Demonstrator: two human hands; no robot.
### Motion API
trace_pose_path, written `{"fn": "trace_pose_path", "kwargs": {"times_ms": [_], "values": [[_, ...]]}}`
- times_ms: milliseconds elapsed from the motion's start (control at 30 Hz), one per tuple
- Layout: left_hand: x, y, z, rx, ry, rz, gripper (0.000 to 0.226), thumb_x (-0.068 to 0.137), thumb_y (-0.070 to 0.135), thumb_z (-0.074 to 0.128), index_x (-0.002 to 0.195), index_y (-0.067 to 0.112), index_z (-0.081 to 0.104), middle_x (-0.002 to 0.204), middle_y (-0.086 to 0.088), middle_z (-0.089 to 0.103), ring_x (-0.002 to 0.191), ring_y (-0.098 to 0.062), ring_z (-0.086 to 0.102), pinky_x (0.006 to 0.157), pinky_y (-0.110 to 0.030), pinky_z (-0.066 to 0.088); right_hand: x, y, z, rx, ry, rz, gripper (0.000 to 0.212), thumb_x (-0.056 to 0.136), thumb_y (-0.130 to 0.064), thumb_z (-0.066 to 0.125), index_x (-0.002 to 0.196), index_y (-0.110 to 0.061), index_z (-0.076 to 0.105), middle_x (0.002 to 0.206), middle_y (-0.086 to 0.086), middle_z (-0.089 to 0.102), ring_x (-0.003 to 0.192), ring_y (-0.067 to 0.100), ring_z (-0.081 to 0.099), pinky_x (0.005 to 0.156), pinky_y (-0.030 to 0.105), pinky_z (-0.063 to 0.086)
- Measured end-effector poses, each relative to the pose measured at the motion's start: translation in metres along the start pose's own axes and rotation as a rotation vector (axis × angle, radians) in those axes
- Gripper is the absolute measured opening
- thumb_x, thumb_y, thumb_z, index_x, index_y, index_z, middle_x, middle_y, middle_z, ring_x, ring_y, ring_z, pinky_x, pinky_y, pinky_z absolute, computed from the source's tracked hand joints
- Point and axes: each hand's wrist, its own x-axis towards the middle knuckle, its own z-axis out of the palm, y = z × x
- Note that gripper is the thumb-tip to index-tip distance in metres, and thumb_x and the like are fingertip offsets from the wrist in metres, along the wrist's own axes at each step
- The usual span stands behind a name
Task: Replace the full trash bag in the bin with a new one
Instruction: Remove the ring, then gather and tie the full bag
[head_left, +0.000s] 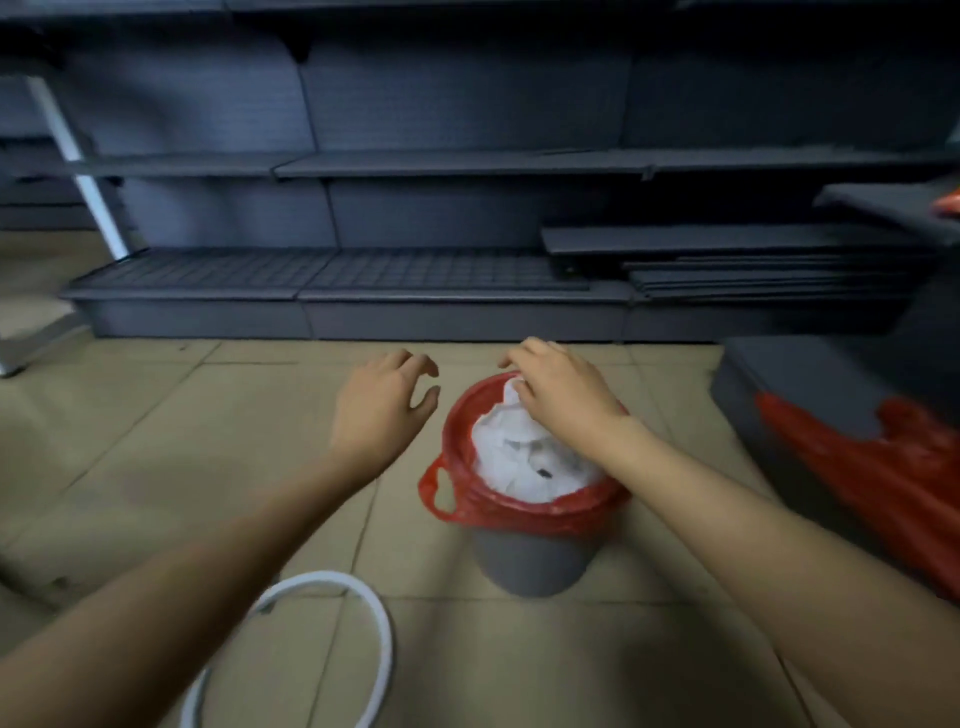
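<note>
**Two hands above a lined bin**

Two bare hands reach over a grey bin (530, 564) standing on a tiled floor (156, 441). A red bag (457, 483) lines the bin, its edge folded over the rim and one handle loop hanging at the left side. White paper (519, 457) fills it to the top. The right hand (558, 397) rests on the paper at the far rim, fingers curled; whether they grip anything cannot be told. The left hand (376, 410) hovers just left of the bin, fingers loosely spread, holding nothing. A second red bag (883, 478) lies at right; a white ring (382, 649) lies on the near floor; dark shelving (415, 166) stands behind.
</note>
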Motion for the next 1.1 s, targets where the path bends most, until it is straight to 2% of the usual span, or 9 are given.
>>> {"fn": "trace_pose_path", "kwargs": {"times_ms": [200,333,567,767,900,1100], "values": [[0.016,0.035,0.025,-0.052,-0.031,0.083,0.023,0.087,0.036,0.057,0.104,0.021,0.061,0.105,-0.001,0.063,0.098,-0.026,0.057,0.072,-0.034,0.043,-0.030,0.061,-0.017,-0.077,-0.038,0.173,0.027,0.089,-0.014,0.050,0.115,-0.016,0.056,0.119,0.005,0.057,0.112,0.027,0.052,0.085,0.037,0.045],[0.020,0.030,0.046,-0.058,-0.080,0.012,0.026,0.089,0.042,0.052,0.108,0.025,0.060,0.105,0.003,0.062,0.099,-0.021,0.055,0.066,-0.032,0.044,-0.039,0.090,-0.011,-0.078,-0.056,0.248,0.029,0.090,-0.017,0.050,0.118,-0.020,0.056,0.123,0.002,0.057,0.114,0.023,0.053,0.087,0.033,0.043],[0.005,0.007,0.079,0.016,-0.181,-0.090,0.029,0.090,0.037,0.049,0.111,0.022,0.062,0.100,-0.001,0.066,0.091,-0.023,0.058,0.074,-0.033,0.042,-0.056,0.122,0.013,-0.058,-0.149,0.344,0.029,0.090,-0.025,0.053,0.119,-0.019,0.055,0.123,0.003,0.059,0.112,0.024,0.056,0.088,0.033,0.045],[-0.002,0.003,0.092,0.024,-0.216,-0.123,0.033,0.091,0.031,0.049,0.119,0.018,0.059,0.114,-0.004,0.065,0.099,-0.023,0.058,0.082,-0.033,0.044,-0.065,0.128,0.036,-0.036,-0.197,0.410,0.025,0.093,-0.032,0.049,0.115,-0.021,0.054,0.112,0.004,0.067,0.098,0.026,0.064,0.078,0.033,0.049],[-0.003,0.006,0.100,-0.041,-0.199,-0.173,0.029,0.089,0.017,0.047,0.113,0.014,0.063,0.109,-0.007,0.067,0.096,-0.026,0.057,0.080,-0.037,0.048,-0.063,0.124,0.042,-0.020,-0.147,0.404,0.025,0.094,-0.030,0.048,0.116,-0.019,0.054,0.107,0.005,0.069,0.093,0.026,0.066,0.076,0.032,0.050],[-0.007,0.008,0.099,-0.079,-0.164,-0.202,0.026,0.087,0.006,0.046,0.097,0.010,0.070,0.095,-0.008,0.069,0.088,-0.026,0.055,0.069,-0.037,0.050,-0.061,0.122,0.047,0.014,-0.093,0.448,0.026,0.091,-0.023,0.055,0.116,-0.017,0.062,0.110,0.006,0.070,0.098,0.027,0.065,0.082,0.032,0.049]]}}
